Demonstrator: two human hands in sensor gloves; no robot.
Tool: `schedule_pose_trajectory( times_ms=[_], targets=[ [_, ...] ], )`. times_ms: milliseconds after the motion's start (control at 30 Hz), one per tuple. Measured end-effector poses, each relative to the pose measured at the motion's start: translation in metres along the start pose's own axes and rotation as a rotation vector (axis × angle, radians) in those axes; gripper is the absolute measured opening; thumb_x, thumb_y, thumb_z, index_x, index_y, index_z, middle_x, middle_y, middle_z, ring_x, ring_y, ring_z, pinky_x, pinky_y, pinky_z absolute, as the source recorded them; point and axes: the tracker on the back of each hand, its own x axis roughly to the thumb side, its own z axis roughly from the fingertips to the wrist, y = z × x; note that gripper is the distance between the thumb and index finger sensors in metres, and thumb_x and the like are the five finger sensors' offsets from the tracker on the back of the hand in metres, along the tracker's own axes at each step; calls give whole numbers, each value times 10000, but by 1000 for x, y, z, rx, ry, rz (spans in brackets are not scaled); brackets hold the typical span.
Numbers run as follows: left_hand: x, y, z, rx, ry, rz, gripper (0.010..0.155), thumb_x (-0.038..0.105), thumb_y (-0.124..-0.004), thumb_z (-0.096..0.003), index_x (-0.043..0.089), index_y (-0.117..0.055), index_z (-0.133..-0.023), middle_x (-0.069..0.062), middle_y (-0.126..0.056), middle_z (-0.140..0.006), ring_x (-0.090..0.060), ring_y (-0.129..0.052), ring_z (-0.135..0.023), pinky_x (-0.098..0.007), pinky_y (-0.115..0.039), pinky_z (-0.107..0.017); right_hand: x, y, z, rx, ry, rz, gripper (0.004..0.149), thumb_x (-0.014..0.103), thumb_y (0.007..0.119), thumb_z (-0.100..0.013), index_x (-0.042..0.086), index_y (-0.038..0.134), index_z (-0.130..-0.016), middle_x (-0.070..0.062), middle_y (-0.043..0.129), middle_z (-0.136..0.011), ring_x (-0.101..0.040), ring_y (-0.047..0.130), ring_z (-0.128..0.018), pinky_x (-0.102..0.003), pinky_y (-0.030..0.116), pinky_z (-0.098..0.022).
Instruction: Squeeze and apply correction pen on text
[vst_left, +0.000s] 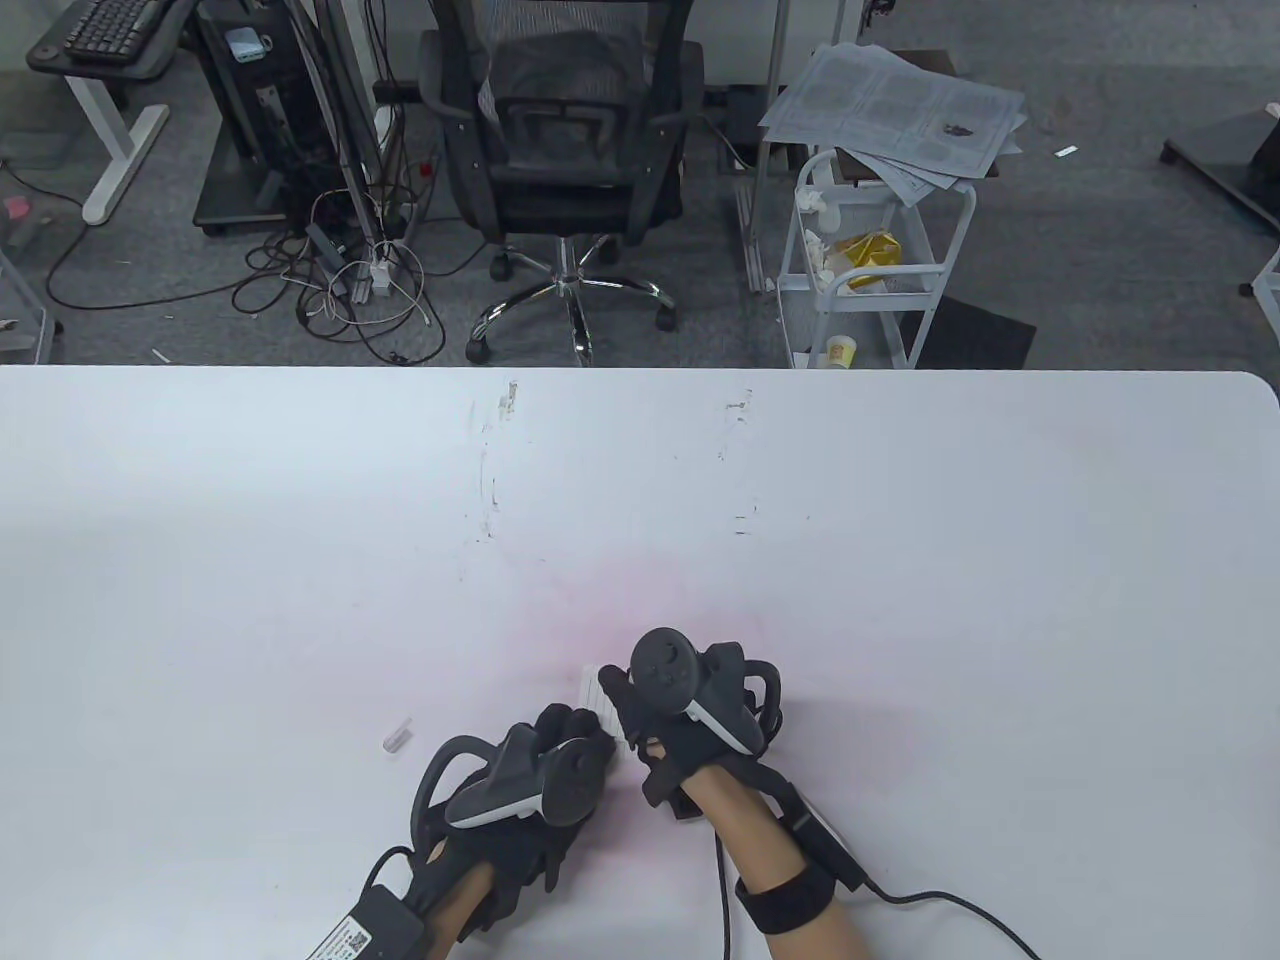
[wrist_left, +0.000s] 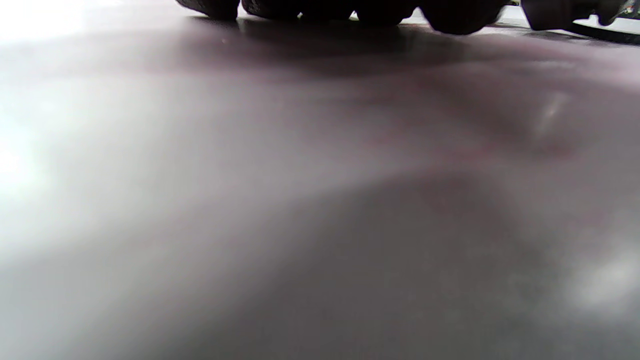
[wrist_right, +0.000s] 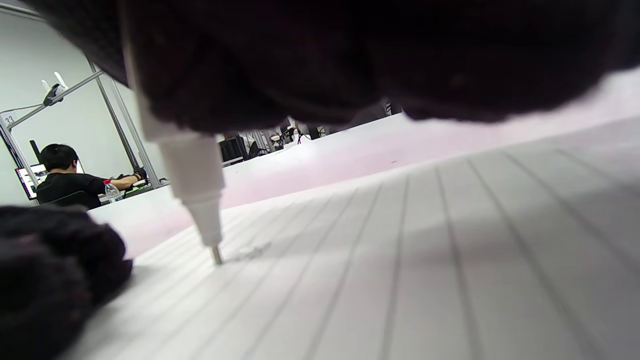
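Observation:
A white lined paper lies near the table's front edge, mostly hidden under both hands; it fills the right wrist view. My right hand grips a white correction pen held tip down, its metal tip touching the paper beside a faint mark. My left hand rests flat on the paper's left side, and its fingers show at the top of the left wrist view. The pen's clear cap lies on the table to the left of my left hand.
The white table stretches wide around the hands, with scuff marks near its middle. An office chair and a white cart stand beyond the far edge.

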Motion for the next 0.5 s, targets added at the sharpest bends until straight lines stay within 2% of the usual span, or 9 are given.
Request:
schedule_pose_trajectory(
  times_ms=[100,233,367,500],
  targets=[
    [0,0,0,0,0,0,632,476,-609,-448,356,-395,-1030,29,-323,-1143,-243,-389,-1105,-435,-474,-805,-1,-1,1,-31,8,19,451,536,760,-407,140,970,-359,-31,957,-269,-229,973,-103,-491,843,-243],
    [0,0,0,0,0,0,631,476,-610,-448,356,-396,-1030,27,-323,-1143,-244,-390,-1105,-435,-474,-804,-1,0,-1,10,-6,6,452,533,764,-405,136,971,-346,-31,956,-255,-228,969,-85,-489,845,-228],
    [0,0,0,0,0,0,632,475,-610,-448,356,-395,-1030,27,-324,-1142,-244,-391,-1104,-436,-474,-804,-2,-1,0,-26,9,14,451,537,761,-406,140,970,-357,-30,957,-269,-229,973,-103,-490,843,-243],
    [0,0,0,0,0,0,632,475,-610,-448,355,-395,-1030,27,-323,-1143,-245,-390,-1104,-436,-475,-804,-2,-1,-1,12,2,10,452,534,764,-404,137,971,-347,-31,956,-255,-227,970,-86,-489,845,-231]
  ],
)
